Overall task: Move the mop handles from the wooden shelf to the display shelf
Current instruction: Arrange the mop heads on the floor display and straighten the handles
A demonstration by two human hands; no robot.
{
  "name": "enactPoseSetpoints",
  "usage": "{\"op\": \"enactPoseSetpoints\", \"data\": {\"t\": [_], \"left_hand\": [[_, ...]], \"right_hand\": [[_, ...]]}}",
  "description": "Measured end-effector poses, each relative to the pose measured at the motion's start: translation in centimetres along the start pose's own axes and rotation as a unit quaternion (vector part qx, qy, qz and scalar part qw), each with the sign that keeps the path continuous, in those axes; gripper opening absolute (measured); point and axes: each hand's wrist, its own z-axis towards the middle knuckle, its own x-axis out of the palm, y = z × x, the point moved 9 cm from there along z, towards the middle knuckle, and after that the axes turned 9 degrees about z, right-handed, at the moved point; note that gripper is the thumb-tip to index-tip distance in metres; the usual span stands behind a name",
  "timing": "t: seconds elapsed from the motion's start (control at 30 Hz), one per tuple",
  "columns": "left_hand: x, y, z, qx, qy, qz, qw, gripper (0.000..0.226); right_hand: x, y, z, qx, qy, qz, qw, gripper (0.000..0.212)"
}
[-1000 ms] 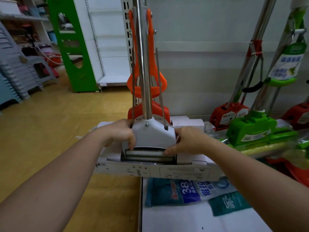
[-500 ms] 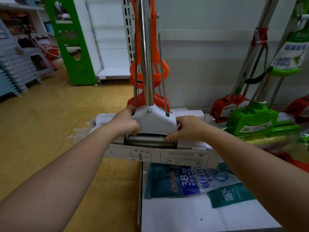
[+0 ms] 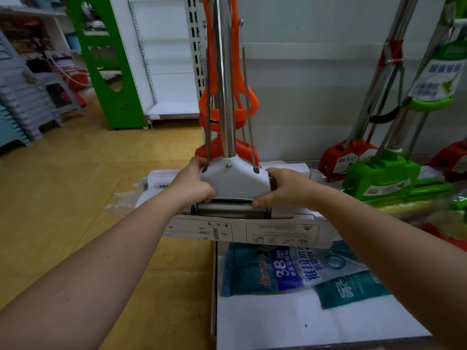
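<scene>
Shop floor, white shelf (image 3: 316,322), left edge: my left hand (image 3: 194,184) and right hand (image 3: 285,189) clamp fingers round white mop head (image 3: 235,180), steadying it upright on its box (image 3: 278,231).

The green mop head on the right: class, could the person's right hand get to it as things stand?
Probably yes, once it lets go. The right hand grips the white mop head, and the green mop head stands just beyond it, with nothing visible between them.

The mop handle (image 3: 225,72) runs off the frame at twelve o'clock; green mop (image 3: 394,173) at three o'clock is blurred.
</scene>
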Motion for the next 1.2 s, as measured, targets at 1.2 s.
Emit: {"op": "enactPoseSetpoints", "data": {"t": [1.2], "left_hand": [[-4.2,-0.9,-3.6,0.145,-0.272,-0.048,0.95,0.066]], "right_hand": [[-1.0,-0.2,-0.6,-0.06,0.0,0.06,0.996,0.088]]}}
